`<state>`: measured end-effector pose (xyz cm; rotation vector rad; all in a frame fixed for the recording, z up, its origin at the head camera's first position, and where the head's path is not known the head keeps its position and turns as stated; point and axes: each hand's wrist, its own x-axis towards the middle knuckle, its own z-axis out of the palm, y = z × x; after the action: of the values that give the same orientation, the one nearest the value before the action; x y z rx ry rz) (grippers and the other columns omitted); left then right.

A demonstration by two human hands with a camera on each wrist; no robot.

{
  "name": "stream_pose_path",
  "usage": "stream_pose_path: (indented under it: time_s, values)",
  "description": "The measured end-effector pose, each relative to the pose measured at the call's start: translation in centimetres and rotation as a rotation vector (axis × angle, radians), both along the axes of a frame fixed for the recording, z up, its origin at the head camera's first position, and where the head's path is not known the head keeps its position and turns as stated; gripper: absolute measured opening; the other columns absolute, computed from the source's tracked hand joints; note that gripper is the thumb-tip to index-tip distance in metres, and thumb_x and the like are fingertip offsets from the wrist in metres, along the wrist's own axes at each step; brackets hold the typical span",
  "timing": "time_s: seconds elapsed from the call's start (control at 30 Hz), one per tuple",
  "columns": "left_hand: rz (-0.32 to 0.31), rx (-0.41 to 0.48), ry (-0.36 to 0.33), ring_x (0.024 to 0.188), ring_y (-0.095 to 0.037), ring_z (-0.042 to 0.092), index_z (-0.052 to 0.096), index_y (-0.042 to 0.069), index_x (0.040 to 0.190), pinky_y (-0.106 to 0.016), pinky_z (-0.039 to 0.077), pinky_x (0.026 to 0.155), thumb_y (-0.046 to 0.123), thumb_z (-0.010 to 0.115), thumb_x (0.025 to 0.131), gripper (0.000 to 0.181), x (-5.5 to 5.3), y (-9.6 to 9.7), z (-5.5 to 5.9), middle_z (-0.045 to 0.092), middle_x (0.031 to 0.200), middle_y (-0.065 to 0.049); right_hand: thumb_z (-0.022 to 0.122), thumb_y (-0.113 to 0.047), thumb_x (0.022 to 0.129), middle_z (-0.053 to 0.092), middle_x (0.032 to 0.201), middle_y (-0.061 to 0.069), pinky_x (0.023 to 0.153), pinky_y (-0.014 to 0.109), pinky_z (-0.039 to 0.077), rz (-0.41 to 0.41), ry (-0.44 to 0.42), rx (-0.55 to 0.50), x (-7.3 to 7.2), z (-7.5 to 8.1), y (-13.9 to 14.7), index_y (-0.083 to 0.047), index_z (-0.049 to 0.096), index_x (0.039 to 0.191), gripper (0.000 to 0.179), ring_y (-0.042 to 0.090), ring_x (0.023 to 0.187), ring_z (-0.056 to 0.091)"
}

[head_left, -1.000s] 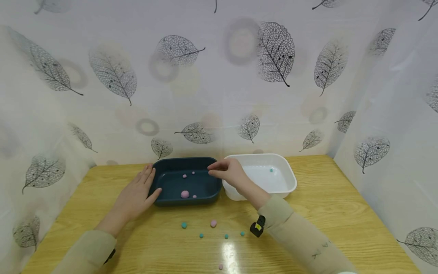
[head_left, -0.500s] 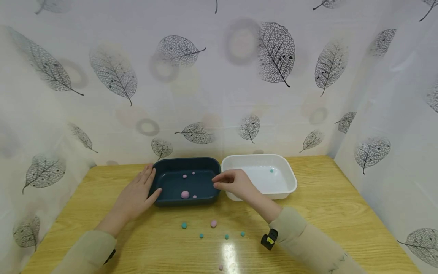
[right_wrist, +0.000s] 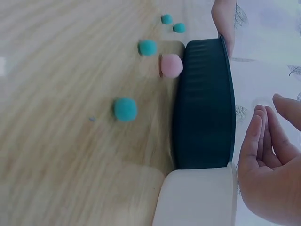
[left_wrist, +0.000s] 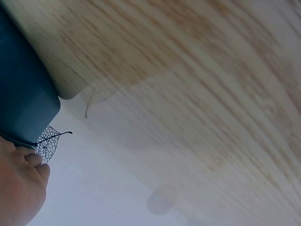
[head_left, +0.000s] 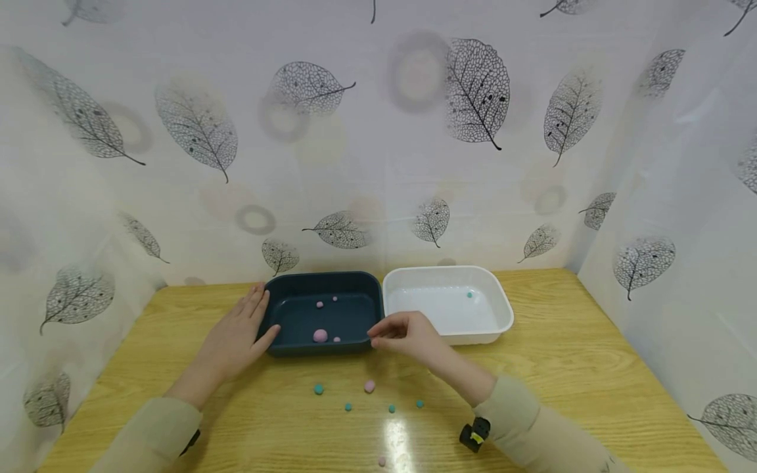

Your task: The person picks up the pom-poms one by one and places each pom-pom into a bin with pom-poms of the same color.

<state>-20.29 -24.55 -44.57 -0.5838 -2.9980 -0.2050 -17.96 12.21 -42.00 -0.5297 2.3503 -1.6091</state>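
My left hand (head_left: 233, 335) rests on the left end of a dark blue tray (head_left: 278, 309), fingers extended along its side and thumb at the near corner. In the left wrist view its fingers (left_wrist: 34, 161) touch the tray's rim. Inside lie a larger pink ball (head_left: 320, 336) and several small pink ones. My right hand (head_left: 408, 336) hovers over the meeting edges of the dark tray and a white tray (head_left: 499, 309). In the right wrist view, its thumb (right_wrist: 288, 109) stands apart from the bent fingers (right_wrist: 254, 129), with nothing between them.
The white tray holds a small teal ball (head_left: 470, 295). On the wooden table (head_left: 260, 420), in front of the trays, lie a pink ball (head_left: 369, 386), a larger teal ball (head_left: 319, 389), several smaller teal ones and a small pink ball (head_left: 381, 461). A leaf-patterned curtain (head_left: 378, 164) encloses the back and sides.
My right hand has drawn back from over the dark tray, toward me and slightly right, to the trays' near corners. My left hand and the balls have stayed put.
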Motion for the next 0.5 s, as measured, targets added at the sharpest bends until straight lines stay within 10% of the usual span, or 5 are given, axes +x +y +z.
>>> stream_pose_path:
  time_s: [0.3, 0.5]
  values:
    - [0.005, 0.011, -0.010, 0.161, -0.048, 0.023, 0.028, -0.010, 0.163, -0.063, 0.027, 0.130, 0.045, 0.053, 0.110, 0.080, 0.0, 0.0, 0.0, 0.019, 0.174, -0.030, 0.078, -0.007, 0.095, 0.081, 0.105, 0.019, 0.073, 0.017, 0.058, 0.055, 0.016, 0.017, 1.1, -0.9, -0.1, 0.007, 0.079, 0.110, 0.020, 0.021, 0.086, 0.075]
    - [0.011, 0.007, -0.011, 0.161, -0.048, 0.023, 0.028, -0.010, 0.163, -0.063, 0.027, 0.130, 0.045, 0.052, 0.110, 0.080, 0.1, 0.0, 0.0, 0.019, 0.174, -0.029, 0.078, -0.009, 0.096, 0.082, 0.103, 0.015, 0.072, 0.016, 0.056, 0.073, 0.017, 0.062, 1.6, -2.0, 0.0, 0.002, 0.080, 0.108, 0.017, 0.004, 0.079, 0.069]
